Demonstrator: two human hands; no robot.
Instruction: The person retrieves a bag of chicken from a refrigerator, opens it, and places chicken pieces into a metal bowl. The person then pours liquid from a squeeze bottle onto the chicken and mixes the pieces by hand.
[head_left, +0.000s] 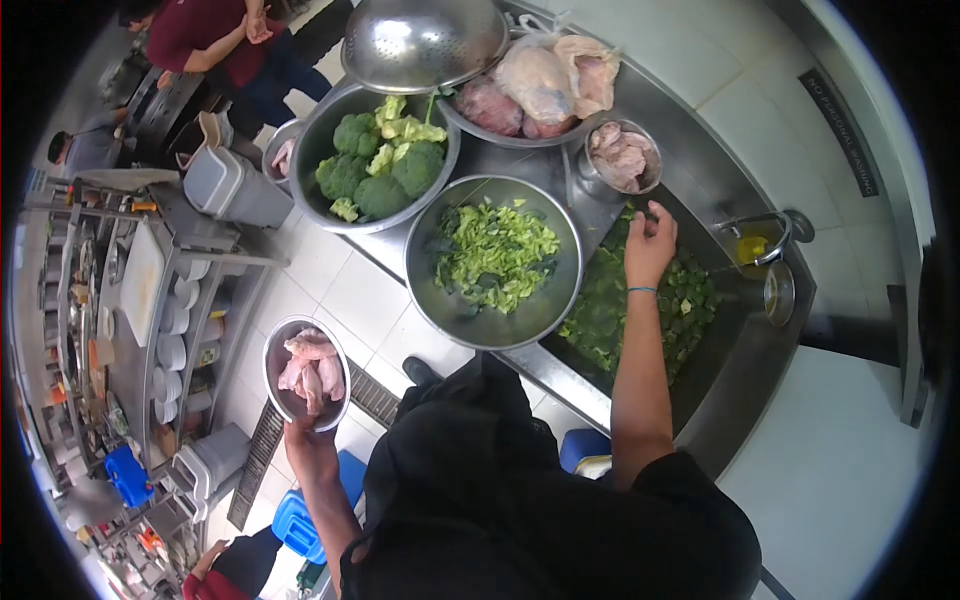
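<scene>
My left hand (310, 448) grips the near rim of a small metal bowl (271, 385), held out over the floor. Raw chicken pieces (313, 372) lie in it. My right hand (650, 245) is above the sink, fingers loosely bent and apart, with nothing visible in them. Below it, cut green leaves (690, 300) float in the sink water. Just beyond my right hand stands a metal container (655, 178) of raw meat pieces (620, 155). Left of the sink sits a large metal bowl (420, 290) of chopped greens (495, 250).
Broccoli heads (385, 175) fill another bowl (325, 218). Behind it are an upturned colander (425, 45) and a basin with bagged raw meat (535, 80). A faucet (790, 228) juts over the sink's right side. Shelves with plates (173, 315) stand left; other people (205, 40) are nearby.
</scene>
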